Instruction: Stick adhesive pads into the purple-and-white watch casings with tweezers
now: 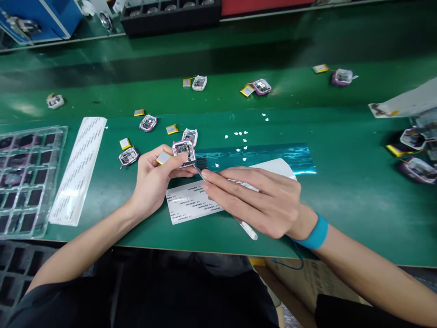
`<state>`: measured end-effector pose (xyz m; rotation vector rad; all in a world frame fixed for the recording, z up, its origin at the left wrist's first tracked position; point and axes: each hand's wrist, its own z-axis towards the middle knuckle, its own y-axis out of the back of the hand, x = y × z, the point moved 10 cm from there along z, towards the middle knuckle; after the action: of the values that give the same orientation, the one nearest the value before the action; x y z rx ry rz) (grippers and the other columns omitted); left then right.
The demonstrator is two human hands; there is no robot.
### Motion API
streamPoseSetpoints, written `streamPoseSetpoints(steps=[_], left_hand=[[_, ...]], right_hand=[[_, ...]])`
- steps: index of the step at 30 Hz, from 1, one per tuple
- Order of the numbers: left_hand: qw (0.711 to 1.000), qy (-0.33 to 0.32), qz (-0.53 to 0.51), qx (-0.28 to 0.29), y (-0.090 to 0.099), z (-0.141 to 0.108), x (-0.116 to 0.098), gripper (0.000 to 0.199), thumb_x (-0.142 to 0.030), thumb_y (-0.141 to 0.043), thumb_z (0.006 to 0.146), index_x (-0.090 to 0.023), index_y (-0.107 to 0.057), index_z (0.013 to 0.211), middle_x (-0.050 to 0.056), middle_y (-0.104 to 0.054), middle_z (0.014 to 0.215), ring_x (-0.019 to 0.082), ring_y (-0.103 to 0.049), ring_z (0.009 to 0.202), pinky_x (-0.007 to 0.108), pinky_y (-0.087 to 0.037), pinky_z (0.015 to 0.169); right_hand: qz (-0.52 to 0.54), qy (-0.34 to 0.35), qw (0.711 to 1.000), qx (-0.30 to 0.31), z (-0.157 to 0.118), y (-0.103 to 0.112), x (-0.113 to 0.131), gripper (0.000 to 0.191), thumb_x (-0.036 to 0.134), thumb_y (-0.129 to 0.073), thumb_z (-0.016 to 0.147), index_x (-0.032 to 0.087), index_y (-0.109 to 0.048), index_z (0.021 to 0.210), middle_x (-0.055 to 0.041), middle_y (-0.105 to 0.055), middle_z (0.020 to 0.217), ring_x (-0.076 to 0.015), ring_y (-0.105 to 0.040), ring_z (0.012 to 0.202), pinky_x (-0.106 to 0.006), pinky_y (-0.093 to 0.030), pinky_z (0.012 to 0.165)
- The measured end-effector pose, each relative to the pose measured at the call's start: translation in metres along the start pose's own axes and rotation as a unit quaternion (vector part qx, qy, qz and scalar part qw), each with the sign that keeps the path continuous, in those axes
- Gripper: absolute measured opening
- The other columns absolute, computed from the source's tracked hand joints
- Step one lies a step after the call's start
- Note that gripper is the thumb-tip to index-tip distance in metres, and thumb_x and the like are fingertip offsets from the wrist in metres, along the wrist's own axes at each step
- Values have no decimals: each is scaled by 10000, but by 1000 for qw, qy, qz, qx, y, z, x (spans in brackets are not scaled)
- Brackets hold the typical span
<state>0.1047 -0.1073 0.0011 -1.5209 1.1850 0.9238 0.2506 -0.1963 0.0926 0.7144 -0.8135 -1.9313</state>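
My left hand [153,177] is closed around a small open watch case [183,150] with its circuit board facing up. The thumb presses on the case, and a silver and yellow battery [164,157] sticks out beside it. My right hand [256,196] pinches slim metal tweezers [199,171], whose tips meet the lower edge of the case. A white rounded rod end [249,230] shows beneath the right hand; whether it belongs to the tweezers I cannot tell. Under that hand lies a printed white sheet [191,202]. Another open case [190,136] sits just behind the held one.
Several open cases with batteries, such as one purple case [262,86], are spread over the green table [341,218]. Small white stickers [238,150] lie near a blue film strip [290,157]. At left are a printed strip [78,171] and a clear tray [46,191].
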Motion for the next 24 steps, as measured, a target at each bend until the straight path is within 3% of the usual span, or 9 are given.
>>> streamPoseSetpoints(steps=[14, 24], left_hand=[[1000, 25, -1, -2, -2, -5, 1, 264, -181, -785, 718, -184, -550, 599, -35, -635, 601, 164, -732, 590, 295, -651, 638], [1000, 29, -6, -5, -4, -7, 6, 285, -205, -820, 706, -192, -559, 592, -44, -630, 611, 180, -737, 587, 316, -650, 635]], right_hand=[[-38, 37, 998, 42, -1, -6, 15, 266, 138, -540, 1019, 79, -709, 1215, -109, -749, 1253, -183, -733, 996, -336, -631, 903], [-31, 34, 998, 39, 1, -7, 20, 257, 131, -554, 1001, 62, -713, 1190, -131, -758, 1222, -194, -740, 986, -340, -637, 870]])
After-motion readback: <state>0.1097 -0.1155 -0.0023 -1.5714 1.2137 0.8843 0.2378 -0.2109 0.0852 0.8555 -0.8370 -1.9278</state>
